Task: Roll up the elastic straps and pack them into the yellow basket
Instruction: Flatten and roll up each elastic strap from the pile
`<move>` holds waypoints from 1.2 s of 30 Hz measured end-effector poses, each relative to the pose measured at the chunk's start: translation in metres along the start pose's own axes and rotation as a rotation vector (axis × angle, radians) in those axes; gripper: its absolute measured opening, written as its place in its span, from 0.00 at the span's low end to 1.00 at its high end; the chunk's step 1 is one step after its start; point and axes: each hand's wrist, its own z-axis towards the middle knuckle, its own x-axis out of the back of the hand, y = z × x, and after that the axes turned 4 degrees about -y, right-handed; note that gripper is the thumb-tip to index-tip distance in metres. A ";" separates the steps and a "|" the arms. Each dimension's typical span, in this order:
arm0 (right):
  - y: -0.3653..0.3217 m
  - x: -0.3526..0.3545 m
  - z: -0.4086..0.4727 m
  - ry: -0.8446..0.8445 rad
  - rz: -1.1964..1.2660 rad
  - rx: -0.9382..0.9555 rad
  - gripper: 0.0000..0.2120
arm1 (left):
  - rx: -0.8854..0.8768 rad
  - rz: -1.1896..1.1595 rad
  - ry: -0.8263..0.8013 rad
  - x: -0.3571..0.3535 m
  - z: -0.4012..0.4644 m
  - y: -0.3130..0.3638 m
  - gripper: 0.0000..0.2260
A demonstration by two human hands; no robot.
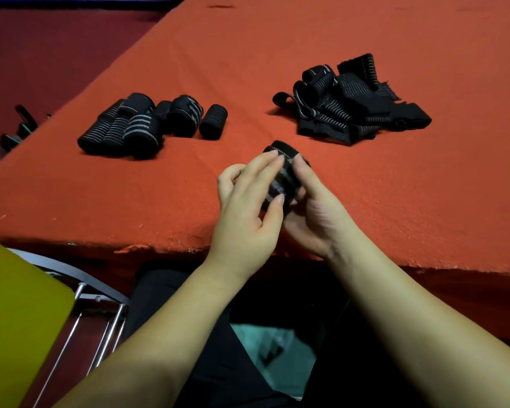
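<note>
orange-red table cover [306, 39], felt-like w/ fuzzy nap, ragged frayed front edge, spread over most of view; bare forearms in from below, meeting over near edge; yellow basket [15, 319] lower left, smooth flat plastic wall, only a corner seen, beside thin metal frame [100, 313] of bent tube & rods; heap of unrolled elastic straps [354, 104] far right on cover, flat ribbed black bands w/ pale grey stripes, loose ends frayed, one or two part-curled on top; cluster of rolled straps [139, 125] far left on cover, stubby black cylinders w/ grey stripes, touching, one small roll just apart at right end; left hand [248, 213] & right hand [315, 213] both closed around one strap roll [283, 178], held between them just above near part of cover, well apart from both piles; left fingers [265, 163] laid over roll's top, thumb pressed on its side; right thumb [304, 169] along other side, palm cupped beneath; roll mostly hidden by fingers, fuzzy velcro-like end showing at far tip; dark blurred clutter off table's left edge, cannot tell what.
</note>
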 end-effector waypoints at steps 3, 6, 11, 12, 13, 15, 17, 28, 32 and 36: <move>0.002 0.001 0.007 -0.026 -0.002 -0.015 0.19 | 0.065 -0.027 -0.007 0.000 -0.001 -0.006 0.25; 0.004 -0.001 0.016 0.016 -0.025 -0.019 0.15 | 0.254 -0.142 0.012 0.001 -0.002 -0.010 0.29; 0.011 -0.009 0.029 0.034 -0.004 -0.047 0.16 | 0.314 -0.088 0.055 0.001 0.001 -0.022 0.30; 0.012 -0.011 0.032 0.017 -0.005 -0.058 0.16 | 0.302 -0.040 0.075 0.002 0.003 -0.025 0.30; 0.013 -0.013 0.035 -0.003 -0.010 -0.071 0.15 | 0.289 0.011 0.093 0.003 0.004 -0.029 0.30; 0.016 -0.014 0.042 -0.030 -0.024 -0.104 0.15 | 0.263 0.113 0.115 0.006 0.007 -0.037 0.29; 0.018 -0.015 0.052 -0.014 -0.050 -0.148 0.16 | 0.228 0.206 0.136 0.010 0.011 -0.047 0.29; 0.039 -0.043 0.129 0.114 -0.290 -0.291 0.07 | 0.351 0.326 0.098 0.039 0.040 -0.116 0.29; 0.049 -0.044 0.163 0.107 -0.439 -0.280 0.08 | 0.415 0.309 0.074 0.044 0.050 -0.138 0.30; 0.049 -0.047 0.195 0.133 -0.527 -0.267 0.08 | 0.513 0.117 0.186 0.048 0.055 -0.158 0.31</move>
